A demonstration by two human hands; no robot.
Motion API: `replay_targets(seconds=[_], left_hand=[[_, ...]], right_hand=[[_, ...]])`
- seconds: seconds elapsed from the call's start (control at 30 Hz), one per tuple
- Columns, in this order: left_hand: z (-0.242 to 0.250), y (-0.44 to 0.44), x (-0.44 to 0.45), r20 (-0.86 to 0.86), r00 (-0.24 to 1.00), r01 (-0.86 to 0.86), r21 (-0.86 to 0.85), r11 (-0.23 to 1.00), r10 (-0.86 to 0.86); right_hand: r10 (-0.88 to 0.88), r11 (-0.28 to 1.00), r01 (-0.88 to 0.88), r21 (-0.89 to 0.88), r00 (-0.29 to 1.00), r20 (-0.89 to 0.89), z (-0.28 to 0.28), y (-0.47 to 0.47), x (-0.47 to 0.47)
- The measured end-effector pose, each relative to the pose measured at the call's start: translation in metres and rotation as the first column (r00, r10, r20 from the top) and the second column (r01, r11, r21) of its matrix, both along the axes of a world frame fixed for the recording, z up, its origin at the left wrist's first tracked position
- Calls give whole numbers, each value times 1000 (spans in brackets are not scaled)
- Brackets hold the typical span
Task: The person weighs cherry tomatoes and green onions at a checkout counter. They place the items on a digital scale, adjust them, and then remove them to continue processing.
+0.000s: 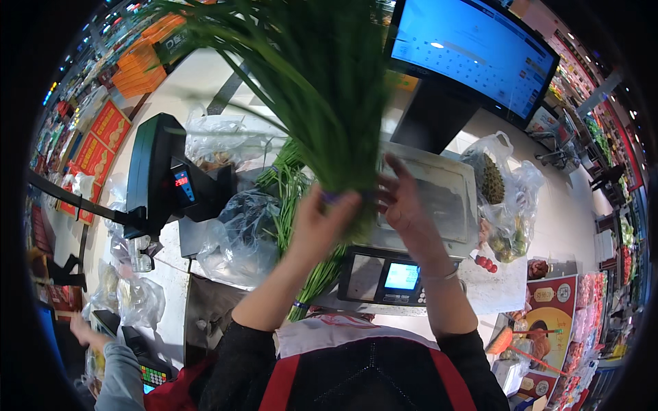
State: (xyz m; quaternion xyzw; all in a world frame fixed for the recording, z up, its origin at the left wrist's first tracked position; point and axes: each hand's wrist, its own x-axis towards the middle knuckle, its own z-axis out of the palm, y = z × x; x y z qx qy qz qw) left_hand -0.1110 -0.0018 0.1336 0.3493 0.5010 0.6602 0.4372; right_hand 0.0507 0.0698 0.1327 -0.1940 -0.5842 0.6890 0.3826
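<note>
My left hand (pixel 325 213) grips a large bunch of green chives (pixel 329 113) near its bound base, where a purple band shows. The long leaves fan up and away, blurred. My right hand (pixel 403 205) is beside the base with its fingers apart; whether a fingertip touches the bunch I cannot tell. Beneath that hand is a weighing scale's metal pan (pixel 447 200), with the scale's lit display (pixel 402 276) nearer to me. More banded chives (pixel 313 285) lie on the counter, left of the scale and partly behind my left forearm.
A large monitor (pixel 473 51) stands behind the scale. Right of it are clear plastic bags of produce (pixel 509 205) and small red fruits (pixel 486 264). To the left sit a filled plastic bag (pixel 241 231) and a black terminal (pixel 157 169). Another person's sleeved arm (pixel 118 367) reaches in at lower left.
</note>
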Motion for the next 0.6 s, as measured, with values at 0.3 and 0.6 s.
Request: replay_targets(seconds=[0.3, 0.6], left_hand=[[-108, 41, -93, -456, 862, 175, -144, 974, -222], [-240, 139, -237, -942, 182, -411, -333, 849, -282]], right_hand=[[-288, 957, 127, 259, 475, 831, -43, 56, 145], [-581, 758, 637, 140, 563, 587, -84, -7, 246]])
